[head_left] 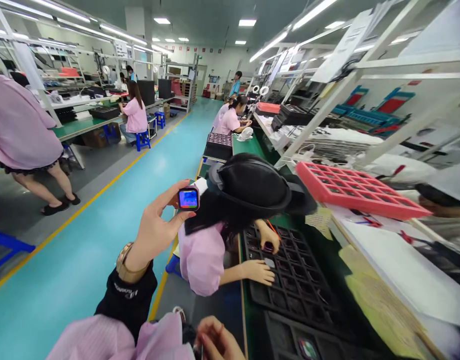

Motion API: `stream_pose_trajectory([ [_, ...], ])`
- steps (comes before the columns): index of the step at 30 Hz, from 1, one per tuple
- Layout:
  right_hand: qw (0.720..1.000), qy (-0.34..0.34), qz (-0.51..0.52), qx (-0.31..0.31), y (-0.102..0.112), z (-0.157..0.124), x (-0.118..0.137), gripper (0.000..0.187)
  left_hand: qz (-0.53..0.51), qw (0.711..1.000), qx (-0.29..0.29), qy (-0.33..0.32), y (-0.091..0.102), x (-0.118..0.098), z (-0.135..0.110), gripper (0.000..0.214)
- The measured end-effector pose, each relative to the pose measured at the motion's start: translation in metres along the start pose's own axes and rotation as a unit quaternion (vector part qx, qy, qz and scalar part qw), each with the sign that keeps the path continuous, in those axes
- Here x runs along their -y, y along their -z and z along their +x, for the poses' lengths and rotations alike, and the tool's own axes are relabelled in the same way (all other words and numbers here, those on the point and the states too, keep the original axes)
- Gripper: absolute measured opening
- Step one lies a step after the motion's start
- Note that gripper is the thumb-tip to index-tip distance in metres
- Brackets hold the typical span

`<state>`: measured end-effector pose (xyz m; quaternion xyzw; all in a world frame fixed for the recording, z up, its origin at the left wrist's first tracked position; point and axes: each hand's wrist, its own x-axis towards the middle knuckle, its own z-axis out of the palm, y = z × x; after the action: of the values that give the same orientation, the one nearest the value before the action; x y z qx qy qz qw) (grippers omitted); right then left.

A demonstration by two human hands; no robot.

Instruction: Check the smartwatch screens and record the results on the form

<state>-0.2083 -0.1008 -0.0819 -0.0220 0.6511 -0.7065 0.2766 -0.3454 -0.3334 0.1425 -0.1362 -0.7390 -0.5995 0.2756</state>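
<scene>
My left hand (pixel 160 225), with a gold wristwatch and a black cuff, is raised and pinches a small square smartwatch (pixel 188 198) between thumb and fingers. Its screen is lit in blue, with red and green at the lower edge. My right hand (pixel 219 339) is low at the bottom edge, its fingers curled together. A dark thing lies beside those fingers, partly cut off, and I cannot make out what they hold. To the right, a co-worker in a black cap (pixel 252 185) leans over a black compartment tray (pixel 301 280), with both hands on it.
A nearer black tray (pixel 286 330) holds a small device with a lit screen. A red foam tray (pixel 361 190) rests on the shelf at right, above yellow papers (pixel 380 305). Blue stools (pixel 8 250) and other people in pink line the teal aisle (pixel 102 240).
</scene>
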Motion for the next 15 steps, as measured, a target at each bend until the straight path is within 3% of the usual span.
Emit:
stream_pose_trajectory([
  [3,0.994,0.022,-0.008,0.102,-0.028,0.058,0.03,0.057,0.034,0.999,-0.016,0.014,0.027,0.021,0.01,0.058],
  [6,0.99,0.032,0.026,0.131,-0.066,0.117,0.065,0.055,0.101,0.994,-0.036,0.03,0.068,0.042,0.018,0.056],
  [11,0.995,0.029,0.073,0.062,-0.132,0.212,0.108,0.069,0.119,0.991,-0.064,0.0,0.135,0.075,0.051,0.049],
  [15,0.992,0.01,0.118,-0.047,-0.166,0.264,0.132,0.074,0.079,0.997,-0.023,0.008,0.169,0.104,0.103,0.047],
])
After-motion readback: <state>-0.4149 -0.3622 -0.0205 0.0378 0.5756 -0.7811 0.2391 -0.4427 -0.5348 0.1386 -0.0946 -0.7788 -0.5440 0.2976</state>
